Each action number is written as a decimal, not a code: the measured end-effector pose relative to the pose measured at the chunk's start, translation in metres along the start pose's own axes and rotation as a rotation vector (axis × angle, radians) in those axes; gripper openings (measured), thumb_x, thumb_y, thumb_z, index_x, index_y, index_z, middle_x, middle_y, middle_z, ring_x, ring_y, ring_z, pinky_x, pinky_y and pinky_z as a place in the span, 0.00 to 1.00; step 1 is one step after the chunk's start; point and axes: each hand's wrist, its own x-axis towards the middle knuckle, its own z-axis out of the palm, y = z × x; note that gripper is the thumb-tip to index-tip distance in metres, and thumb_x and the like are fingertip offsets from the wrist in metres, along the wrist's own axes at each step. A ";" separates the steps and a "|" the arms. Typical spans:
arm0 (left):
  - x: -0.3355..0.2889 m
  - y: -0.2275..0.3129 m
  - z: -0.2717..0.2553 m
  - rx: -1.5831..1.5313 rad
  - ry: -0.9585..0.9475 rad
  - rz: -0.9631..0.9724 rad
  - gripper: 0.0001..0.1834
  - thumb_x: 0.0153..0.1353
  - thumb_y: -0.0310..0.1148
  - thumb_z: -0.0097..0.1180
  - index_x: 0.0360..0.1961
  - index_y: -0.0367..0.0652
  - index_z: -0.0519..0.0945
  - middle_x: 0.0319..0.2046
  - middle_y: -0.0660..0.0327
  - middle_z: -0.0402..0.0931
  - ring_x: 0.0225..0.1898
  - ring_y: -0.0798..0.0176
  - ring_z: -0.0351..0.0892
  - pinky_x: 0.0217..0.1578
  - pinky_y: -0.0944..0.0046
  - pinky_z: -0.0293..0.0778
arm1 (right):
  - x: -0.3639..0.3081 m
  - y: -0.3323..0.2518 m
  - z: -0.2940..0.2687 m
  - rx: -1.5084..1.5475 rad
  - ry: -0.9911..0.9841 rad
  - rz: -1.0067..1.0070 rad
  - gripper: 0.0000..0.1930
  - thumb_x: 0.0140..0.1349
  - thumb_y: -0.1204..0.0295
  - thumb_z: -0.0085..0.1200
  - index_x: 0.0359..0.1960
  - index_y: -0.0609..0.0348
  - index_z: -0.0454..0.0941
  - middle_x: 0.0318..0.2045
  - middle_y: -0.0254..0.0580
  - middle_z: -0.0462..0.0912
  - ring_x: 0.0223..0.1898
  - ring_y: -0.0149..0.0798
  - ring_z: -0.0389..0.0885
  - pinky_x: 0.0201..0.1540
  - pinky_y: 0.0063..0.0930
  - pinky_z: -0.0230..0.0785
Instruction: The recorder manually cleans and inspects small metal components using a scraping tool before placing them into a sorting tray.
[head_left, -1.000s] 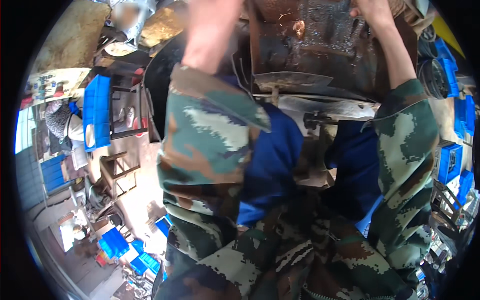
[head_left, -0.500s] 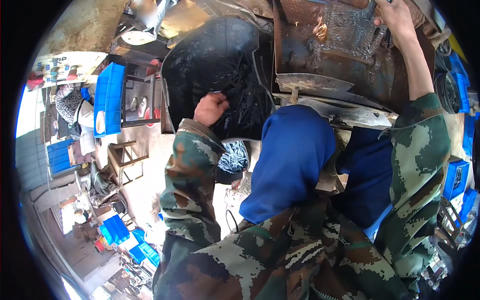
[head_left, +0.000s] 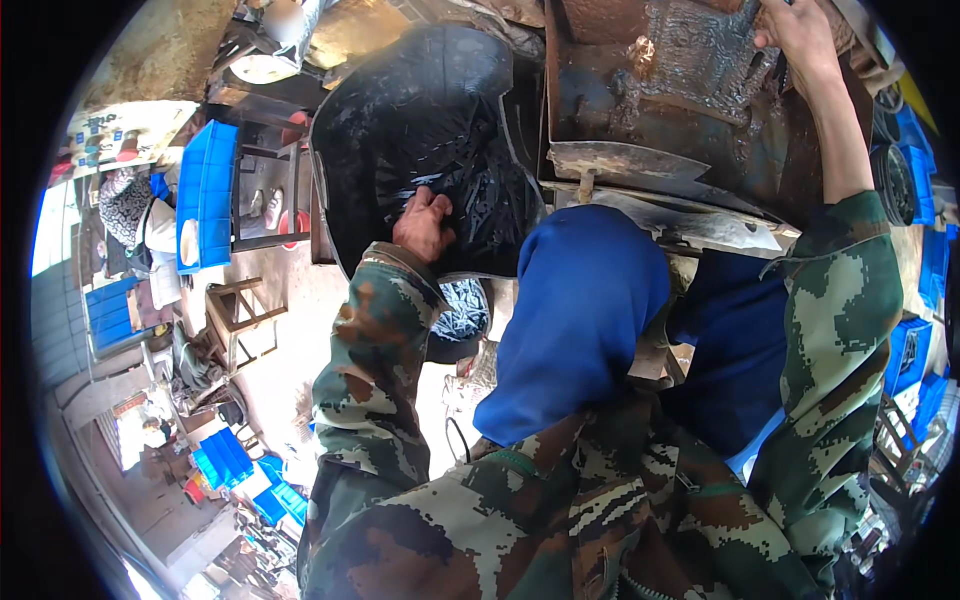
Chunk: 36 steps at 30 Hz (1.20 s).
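Observation:
My left hand (head_left: 423,226) is down inside a black, curved-sided bin (head_left: 350,130), low among a heap of thin dark strips (head_left: 482,185). Its fingers are bent together at the edge of the heap, and what they pinch is too small to make out. Far to the right, my right hand (head_left: 803,42) is at the upper edge of the view, over a rusty, wet metal trough (head_left: 600,60). Its fingers are curled, and whatever lies in them is mostly cut off by the picture's edge.
Below the bin stands a round container of shiny thin pieces (head_left: 461,310). A bent metal plate (head_left: 625,160) runs along the trough's near side, above my blue-covered knees (head_left: 590,300). To the left are a blue crate (head_left: 208,195), a wooden stool (head_left: 240,310) and a seated person (head_left: 130,215).
My left hand has shifted slightly down and its fingers now reach into the strips, where light glints show. The view has moved a little; my right hand stays over the trough.

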 end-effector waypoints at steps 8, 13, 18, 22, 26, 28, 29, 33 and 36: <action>0.008 -0.011 0.013 -0.157 0.151 0.101 0.21 0.40 0.24 0.71 0.38 0.46 0.78 0.41 0.56 0.71 0.47 0.46 0.76 0.46 0.52 0.74 | 0.001 -0.001 -0.002 0.008 0.009 -0.016 0.08 0.70 0.67 0.56 0.40 0.55 0.71 0.28 0.34 0.79 0.19 0.28 0.72 0.16 0.24 0.67; 0.012 -0.009 0.013 -0.247 0.196 0.087 0.20 0.42 0.22 0.70 0.38 0.45 0.78 0.39 0.55 0.72 0.46 0.46 0.76 0.45 0.53 0.74 | -0.007 -0.006 0.001 -0.030 0.008 -0.054 0.09 0.70 0.66 0.56 0.42 0.56 0.72 0.29 0.35 0.80 0.20 0.28 0.72 0.16 0.24 0.68; 0.026 0.000 0.010 -0.206 0.333 0.174 0.18 0.45 0.19 0.66 0.39 0.42 0.78 0.36 0.53 0.74 0.43 0.45 0.77 0.45 0.54 0.74 | -0.001 -0.005 -0.001 -0.019 0.009 -0.001 0.09 0.70 0.66 0.56 0.44 0.57 0.72 0.30 0.36 0.80 0.19 0.28 0.72 0.16 0.25 0.68; 0.035 -0.006 0.016 -0.457 0.481 0.232 0.11 0.51 0.20 0.61 0.38 0.39 0.79 0.34 0.54 0.77 0.37 0.51 0.79 0.42 0.59 0.75 | -0.009 -0.004 0.004 -0.021 0.028 -0.117 0.10 0.70 0.66 0.56 0.44 0.57 0.72 0.30 0.37 0.80 0.19 0.28 0.72 0.17 0.24 0.70; 0.029 -0.017 0.012 -0.657 0.323 0.223 0.08 0.62 0.18 0.54 0.42 0.37 0.77 0.30 0.58 0.74 0.34 0.67 0.74 0.40 0.67 0.73 | 0.002 -0.001 0.003 -0.027 0.029 0.015 0.10 0.70 0.65 0.56 0.44 0.57 0.72 0.29 0.36 0.80 0.19 0.28 0.73 0.16 0.24 0.70; 0.020 -0.010 0.002 -0.793 0.104 0.191 0.07 0.70 0.19 0.46 0.43 0.41 0.75 0.32 0.68 0.71 0.35 0.74 0.70 0.40 0.72 0.70 | 0.002 0.003 -0.001 -0.047 -0.007 -0.041 0.10 0.70 0.66 0.56 0.43 0.57 0.72 0.29 0.36 0.80 0.19 0.29 0.73 0.16 0.24 0.70; 0.017 -0.002 -0.005 -0.796 0.098 0.199 0.07 0.70 0.19 0.46 0.43 0.41 0.75 0.32 0.68 0.71 0.35 0.74 0.70 0.40 0.72 0.70 | 0.002 0.004 -0.005 -0.054 -0.001 -0.039 0.10 0.70 0.66 0.56 0.43 0.57 0.72 0.29 0.36 0.80 0.19 0.29 0.73 0.16 0.24 0.70; 0.007 -0.005 -0.013 -0.834 0.059 0.070 0.07 0.71 0.22 0.46 0.44 0.44 0.76 0.33 0.67 0.72 0.35 0.72 0.72 0.40 0.71 0.72 | 0.001 -0.004 0.002 -0.024 -0.002 -0.007 0.10 0.70 0.65 0.56 0.43 0.58 0.72 0.30 0.36 0.80 0.18 0.29 0.73 0.16 0.25 0.71; 0.015 -0.002 -0.014 -0.536 0.189 0.287 0.13 0.67 0.20 0.46 0.50 0.43 0.77 0.37 0.59 0.78 0.39 0.58 0.79 0.44 0.63 0.75 | -0.006 -0.004 -0.002 -0.020 -0.001 -0.046 0.11 0.70 0.65 0.55 0.43 0.59 0.72 0.31 0.37 0.80 0.18 0.29 0.73 0.16 0.25 0.71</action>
